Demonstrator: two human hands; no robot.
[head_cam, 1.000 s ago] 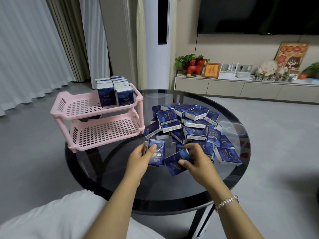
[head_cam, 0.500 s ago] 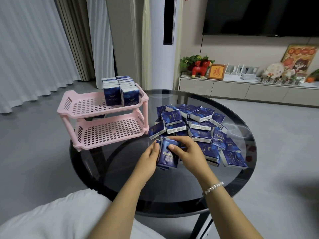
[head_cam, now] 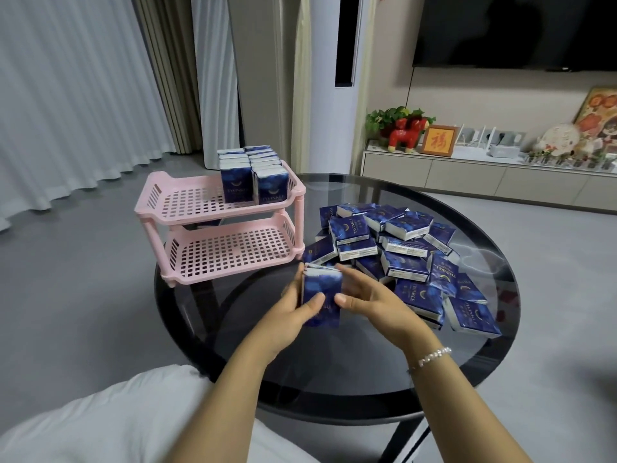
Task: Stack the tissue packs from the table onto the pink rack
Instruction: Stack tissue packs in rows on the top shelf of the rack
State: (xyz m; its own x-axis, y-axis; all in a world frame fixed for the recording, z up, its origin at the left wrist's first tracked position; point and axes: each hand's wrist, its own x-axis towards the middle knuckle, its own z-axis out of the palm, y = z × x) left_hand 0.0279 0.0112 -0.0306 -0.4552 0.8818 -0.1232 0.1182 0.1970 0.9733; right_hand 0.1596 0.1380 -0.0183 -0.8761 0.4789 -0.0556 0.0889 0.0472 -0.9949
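Note:
A small upright bundle of dark blue tissue packs [head_cam: 322,290] is held over the round glass table [head_cam: 334,372], pressed between my left hand [head_cam: 293,315] and my right hand [head_cam: 370,304]. A loose pile of several more blue packs [head_cam: 394,248] lies on the table to the right. The two-tier pink rack [head_cam: 187,208] stands at the table's left edge. Two rows of packs [head_cam: 253,177] stand upright at the right end of its top shelf. Its bottom shelf [head_cam: 230,252] holds nothing.
A white-clothed knee [head_cam: 110,419] shows at the lower left. Grey floor surrounds the table. A low TV cabinet [head_cam: 484,175] with a red horse figure, a plant and frames runs along the back wall. Curtains hang at the left.
My right hand brought a pack from the table over to the ones in my left hand. Both hands now press the packs together as one upright bundle.

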